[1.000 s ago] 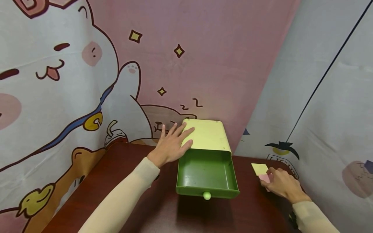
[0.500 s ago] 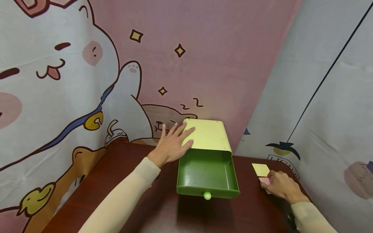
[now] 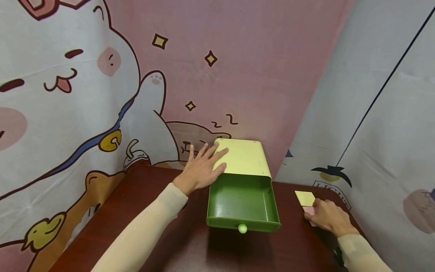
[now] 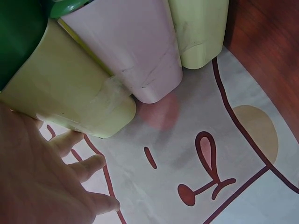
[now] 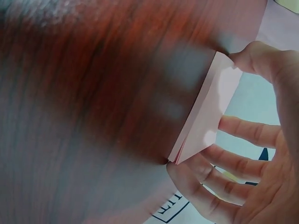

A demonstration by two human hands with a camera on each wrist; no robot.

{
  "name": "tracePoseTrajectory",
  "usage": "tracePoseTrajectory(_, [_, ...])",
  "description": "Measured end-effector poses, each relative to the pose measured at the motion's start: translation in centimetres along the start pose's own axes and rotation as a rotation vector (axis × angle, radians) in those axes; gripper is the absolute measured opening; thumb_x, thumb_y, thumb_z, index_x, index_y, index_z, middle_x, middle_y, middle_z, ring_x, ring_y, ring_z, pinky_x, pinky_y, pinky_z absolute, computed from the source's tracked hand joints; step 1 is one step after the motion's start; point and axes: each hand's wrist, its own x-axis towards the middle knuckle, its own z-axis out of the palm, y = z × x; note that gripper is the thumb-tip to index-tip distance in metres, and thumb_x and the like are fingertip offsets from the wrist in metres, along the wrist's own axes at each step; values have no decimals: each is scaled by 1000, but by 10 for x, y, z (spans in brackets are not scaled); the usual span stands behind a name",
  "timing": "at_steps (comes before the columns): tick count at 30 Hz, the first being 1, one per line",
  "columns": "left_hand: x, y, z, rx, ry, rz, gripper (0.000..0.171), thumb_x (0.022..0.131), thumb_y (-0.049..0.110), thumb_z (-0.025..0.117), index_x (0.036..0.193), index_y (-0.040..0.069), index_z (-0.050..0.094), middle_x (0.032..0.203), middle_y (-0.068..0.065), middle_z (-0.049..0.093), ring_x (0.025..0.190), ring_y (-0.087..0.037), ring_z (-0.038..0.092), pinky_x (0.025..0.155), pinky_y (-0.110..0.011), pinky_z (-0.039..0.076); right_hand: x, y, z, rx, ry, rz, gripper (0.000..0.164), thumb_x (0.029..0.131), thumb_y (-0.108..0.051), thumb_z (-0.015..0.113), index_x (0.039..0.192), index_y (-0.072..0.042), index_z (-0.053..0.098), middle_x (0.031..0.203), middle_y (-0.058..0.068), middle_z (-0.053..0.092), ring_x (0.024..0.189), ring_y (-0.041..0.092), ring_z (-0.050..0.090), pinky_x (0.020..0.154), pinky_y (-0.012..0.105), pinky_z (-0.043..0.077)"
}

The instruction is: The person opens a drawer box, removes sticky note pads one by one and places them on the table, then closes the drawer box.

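My left hand [image 3: 200, 170] rests with spread fingers on the top left edge of a pale yellow drawer box [image 3: 242, 156]. Its green drawer [image 3: 238, 196], with a round light green knob [image 3: 242, 228], is pulled out and holds nothing. Seen from the left wrist, a pink box [image 4: 135, 51] and another yellow one [image 4: 198, 32] line up with the yellow box under that hand. On the right, my right hand [image 3: 331, 217] pinches a pink sticky note pad [image 5: 210, 107] by its edges, thumb at one end and fingers at the other. A yellow sticky note pad [image 3: 305, 198] lies just beyond it.
The dark red-brown table [image 3: 183, 241] carries everything. A printed cloth [image 3: 272, 75] with cartoon animals hangs right behind the boxes, and a whitish cloth [image 3: 384, 124] closes off the right side near my right hand.
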Motion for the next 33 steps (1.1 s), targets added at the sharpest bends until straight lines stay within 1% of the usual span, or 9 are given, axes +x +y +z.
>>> tracePoseTrajectory(4, [1, 0, -1, -6, 3, 0, 69, 121, 72, 23, 186, 47, 28, 199, 0, 19, 184, -44, 18, 141, -85, -4, 1, -1, -2, 0, -9, -2, 60, 96, -55, 86, 120, -1, 74, 94, 13, 74, 79, 30, 67, 63, 54, 56])
tracePoseTrajectory(11, [0, 0, -2, -4, 13, 2, 70, 121, 72, 23, 185, 46, 29, 198, -1, 20, 184, -45, 20, 141, -86, -2, 2, -1, -2, -6, 6, -11, 62, 94, -54, 87, 121, 0, 74, 97, 17, 74, 80, 33, 67, 64, 57, 57])
tracePoseTrajectory(16, [0, 0, -2, -8, 17, 2, 70, 121, 72, 22, 186, 46, 29, 198, -1, 20, 183, -46, 20, 141, -86, -3, 0, -3, -1, -10, 9, 1, 64, 95, -53, 87, 123, 2, 73, 98, 17, 74, 80, 33, 67, 65, 58, 57])
tracePoseTrajectory(20, [1, 0, -1, -16, 15, 2, 69, 121, 71, 24, 185, 45, 30, 198, -1, 20, 184, -45, 19, 141, -86, -3, -1, -4, -1, -13, 10, 7, 65, 95, -53, 87, 124, 3, 72, 98, 18, 73, 80, 34, 67, 66, 58, 57])
tracePoseTrajectory(28, [0, 1, -2, -13, 6, -3, 69, 122, 71, 23, 186, 46, 29, 198, 0, 19, 184, -45, 19, 141, -86, -3, -2, -3, 0, -10, 7, 18, 59, 95, -54, 86, 116, 0, 72, 97, 16, 73, 80, 34, 67, 65, 59, 57])
tracePoseTrajectory(30, [1, 1, -2, -13, 0, -1, 69, 122, 71, 24, 186, 46, 29, 198, -1, 19, 184, -45, 18, 141, -86, -3, -3, -3, 0, -9, 7, 15, 59, 95, -54, 86, 115, 0, 72, 97, 17, 73, 80, 35, 67, 65, 60, 57])
tracePoseTrajectory(33, [0, 1, -1, -10, -6, -1, 69, 121, 71, 23, 186, 46, 28, 199, -1, 19, 184, -45, 18, 141, -86, -4, -4, -4, 0, -11, 4, 18, 61, 96, -55, 86, 117, 0, 73, 96, 17, 73, 79, 34, 68, 65, 59, 57])
